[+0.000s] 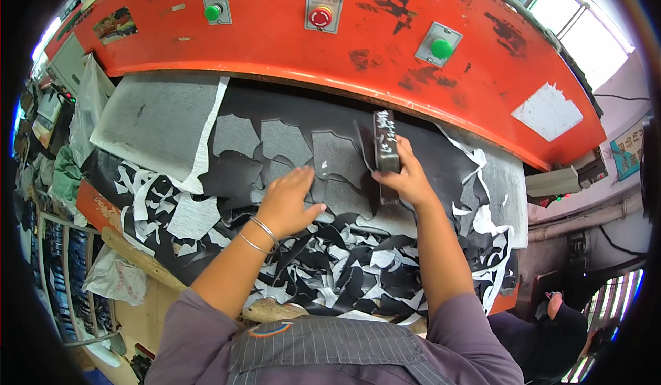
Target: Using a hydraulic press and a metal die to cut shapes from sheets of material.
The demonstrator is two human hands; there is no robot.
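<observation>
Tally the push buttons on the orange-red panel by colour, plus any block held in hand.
Green push buttons: 2
Red push button: 1
Held dark block with white markings: 1
Total: 4

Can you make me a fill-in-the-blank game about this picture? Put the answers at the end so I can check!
1. The right hand grips a dark block that has ______ marks on it.
2. The silver bracelets are on the person's ______ wrist.
3. On the big panel, the middle button is coloured ______.
4. The left button and the right button are both coloured ______.

Missing words: white; left; red; green.
</observation>
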